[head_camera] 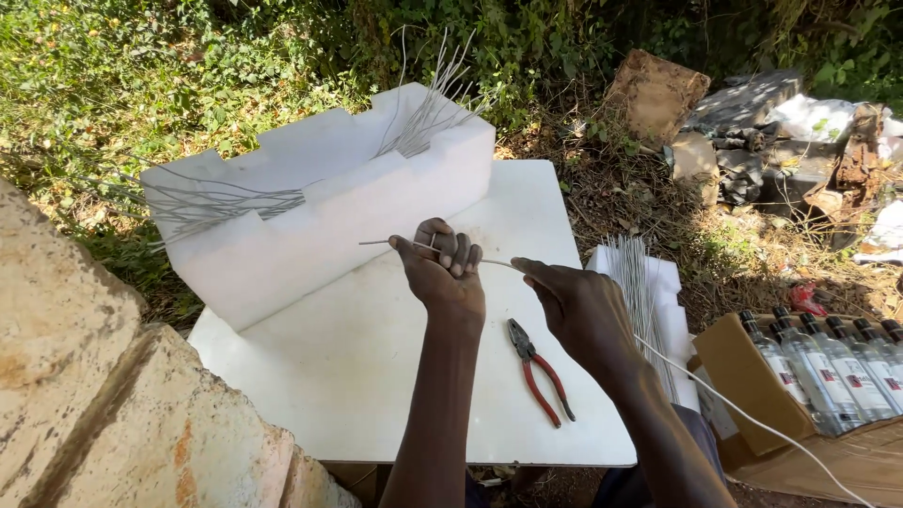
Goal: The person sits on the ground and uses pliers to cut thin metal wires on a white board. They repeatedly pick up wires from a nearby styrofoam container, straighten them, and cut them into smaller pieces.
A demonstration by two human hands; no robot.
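Rough, pale stone blocks (94,404), stained with rust-coloured patches, were seen nearest the camera at the lower left. Beside them a flat white slab (395,376), smooth and matt, served as the work surface outdoors, with leafy green undergrowth (141,75) behind it and dry litter and rubble (752,132) to the right. On the slab's far end a stepped white foam block (320,207) was stood, with cut lengths of thin grey wire (216,202) laid in its notches. Above the slab's middle a long thin grey wire (499,265) was held between both hands: the left hand (442,268) was closed in a fist around it, and the right hand (578,301) was pinched on it just beside, the rest trailing off to the lower right. Red-handled steel pliers (538,369) were lying on the slab below the hands. A bundle of straight wires (638,282) was resting on white foam to the right, near a brown cardboard box (752,376) of clear glass bottles (828,362).
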